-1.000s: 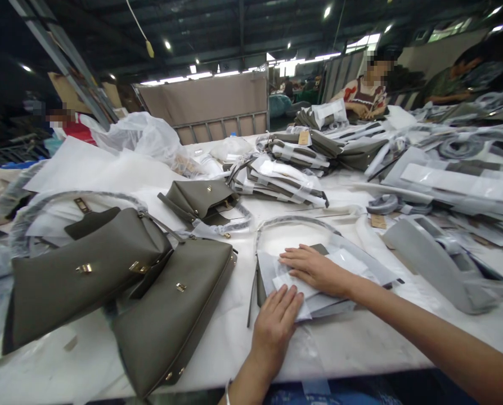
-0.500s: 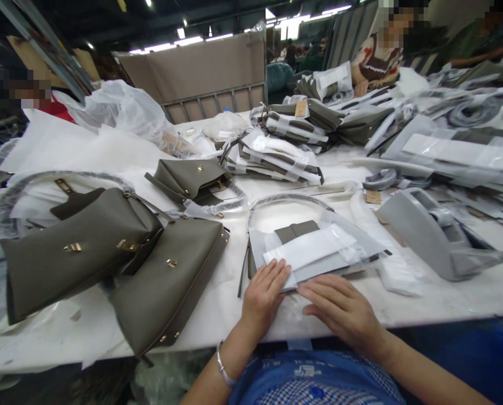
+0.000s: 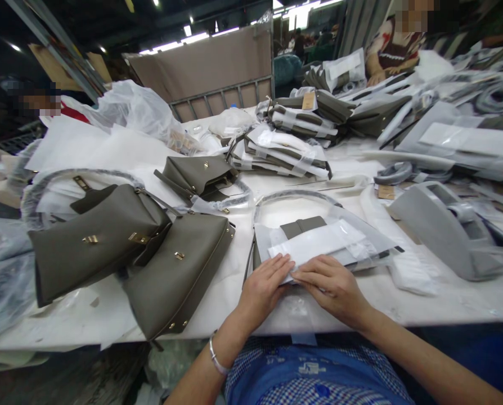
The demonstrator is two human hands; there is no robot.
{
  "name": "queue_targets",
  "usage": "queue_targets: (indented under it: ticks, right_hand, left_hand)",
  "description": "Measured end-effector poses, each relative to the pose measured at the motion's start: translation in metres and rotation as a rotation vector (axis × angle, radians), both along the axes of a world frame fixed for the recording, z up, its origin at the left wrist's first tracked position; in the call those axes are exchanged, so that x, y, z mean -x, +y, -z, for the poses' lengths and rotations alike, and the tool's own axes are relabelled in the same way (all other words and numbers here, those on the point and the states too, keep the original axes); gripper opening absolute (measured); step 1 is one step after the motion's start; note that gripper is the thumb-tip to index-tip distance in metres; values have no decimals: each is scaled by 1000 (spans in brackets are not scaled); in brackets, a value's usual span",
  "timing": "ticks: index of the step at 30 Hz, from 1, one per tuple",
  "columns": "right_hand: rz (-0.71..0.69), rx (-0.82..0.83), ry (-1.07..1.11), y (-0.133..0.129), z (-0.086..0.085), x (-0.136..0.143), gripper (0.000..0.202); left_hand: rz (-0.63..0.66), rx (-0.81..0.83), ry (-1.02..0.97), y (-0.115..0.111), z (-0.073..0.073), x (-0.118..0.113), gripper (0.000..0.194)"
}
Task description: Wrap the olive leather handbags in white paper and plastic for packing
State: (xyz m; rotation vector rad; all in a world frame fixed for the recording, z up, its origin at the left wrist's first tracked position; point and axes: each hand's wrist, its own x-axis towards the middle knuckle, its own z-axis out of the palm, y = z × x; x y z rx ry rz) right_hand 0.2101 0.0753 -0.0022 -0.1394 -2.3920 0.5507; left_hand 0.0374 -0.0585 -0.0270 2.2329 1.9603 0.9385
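In front of me lies a dark olive handbag (image 3: 302,226) wrapped in translucent sheeting, with a white paper strip (image 3: 319,244) across it and its covered strap (image 3: 297,196) looping behind. My left hand (image 3: 265,286) grips the near edge of the wrapping sheet (image 3: 292,281), fingers together on top and thumb low. Close beside it, my right hand (image 3: 335,289) is closed on the same edge, thumb against fingers. The fold between the hands is mostly hidden. To the left rest two unwrapped olive handbags with gold clasps, one nearer (image 3: 179,275) and one further left (image 3: 102,242).
Another olive handbag (image 3: 201,174) stands behind. Wrapped bags (image 3: 281,149) are piled at the back centre, more at the right. A grey tape dispenser (image 3: 449,230) stands right. Clear plastic (image 3: 137,115) is heaped back left. A co-worker (image 3: 397,48) is across the table.
My right hand has moved left and closed on the near edge of the wrapping, right by my left hand. The left fingers have curled slightly. The whole view has shifted a little.
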Motion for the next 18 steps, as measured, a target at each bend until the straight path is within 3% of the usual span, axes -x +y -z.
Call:
queue_targets:
  ticks: [6, 18]
  right_hand:
    - [-21, -166, 82, -2, 3, -3, 23]
    - [-22, -273, 62, -11, 23, -16, 23]
  left_hand:
    - [-85, -178, 7, 4, 11, -9, 48]
    - [-109, -195, -26, 4, 16, -11, 60]
